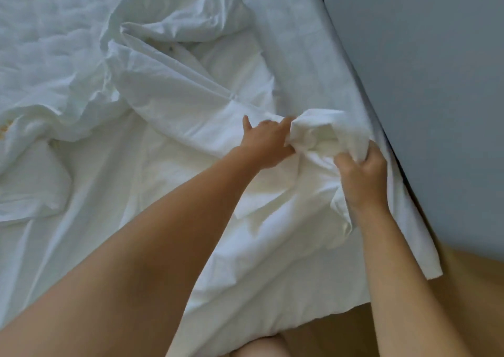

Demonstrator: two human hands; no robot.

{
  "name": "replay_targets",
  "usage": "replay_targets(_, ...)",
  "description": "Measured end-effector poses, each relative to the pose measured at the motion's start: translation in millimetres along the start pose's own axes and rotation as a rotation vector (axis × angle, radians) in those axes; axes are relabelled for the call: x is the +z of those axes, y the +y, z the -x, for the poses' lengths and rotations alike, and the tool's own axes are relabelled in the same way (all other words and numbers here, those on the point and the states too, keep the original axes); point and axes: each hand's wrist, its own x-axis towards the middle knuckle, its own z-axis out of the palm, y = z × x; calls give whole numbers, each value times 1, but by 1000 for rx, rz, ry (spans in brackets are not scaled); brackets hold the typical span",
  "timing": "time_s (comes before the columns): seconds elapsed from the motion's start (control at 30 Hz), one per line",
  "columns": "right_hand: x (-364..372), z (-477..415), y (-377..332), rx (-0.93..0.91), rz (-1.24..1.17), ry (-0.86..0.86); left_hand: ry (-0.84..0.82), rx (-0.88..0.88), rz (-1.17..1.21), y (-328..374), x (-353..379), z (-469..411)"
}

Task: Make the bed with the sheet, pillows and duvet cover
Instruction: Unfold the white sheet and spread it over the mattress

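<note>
Now left hand and right hand clutch the duvet cover, lying diagonally up-left.

A plain grey-blue wall meets a brown wooden floor at right.

A bedroom: rumpled white bedding on a bed, wooden floor alongside.

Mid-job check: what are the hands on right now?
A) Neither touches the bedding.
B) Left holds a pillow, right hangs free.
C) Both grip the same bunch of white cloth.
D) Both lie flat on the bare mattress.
C: the left hand and the right hand each have fingers curled into the bunched white cloth by the bed's edge.
</note>
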Motion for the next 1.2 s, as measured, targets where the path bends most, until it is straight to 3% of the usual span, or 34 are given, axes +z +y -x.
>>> replay_targets(0.1, -1, 10, 40, 194, 36, -169, 131, -191, 195, -4, 1, -14)
replay_targets(0.2, 21, 28, 71, 335, 86, -296, 21, -239, 313, 4, 2, -18)
replay_targets(0.27, 42, 27, 77, 338, 132, -235, -133, -264, 398, 16, 7, -12)
replay_targets(0.33, 53, 12, 70, 288, 112, -81, -180, -289, 511, 21, 13, -5)
replay_targets(0.43, 43, -26, 39, 154, 32, 70, 23, -304, 778, 10, 13, 3)
replay_targets(0.5, 22, -59, 6, 9, 24, 119, 87, -154, 675, -2, 8, 10)
replay_targets(0.57, 2, -100, -32, -94, 37, 199, 80, 16, 340, -16, 6, 13)
replay_targets(0.67, -4, -154, -69, -172, 291, 275, 76, 33, 100, -24, 8, -2)
replay_targets(0.8, 44, -146, -44, -125, 782, -242, 105, -224, 217, -28, 18, -26)
replay_targets(0.87, 68, -110, -7, -88, 893, -424, 55, -308, 193, -41, 28, -24)
replay_targets(1.03, 129, 13, 70, -37, 913, -726, -7, -384, 71, -114, 57, 25)
replay_targets(1.2, 174, 109, 80, -135, 837, -867, 96, -585, 171, -199, 75, 102)
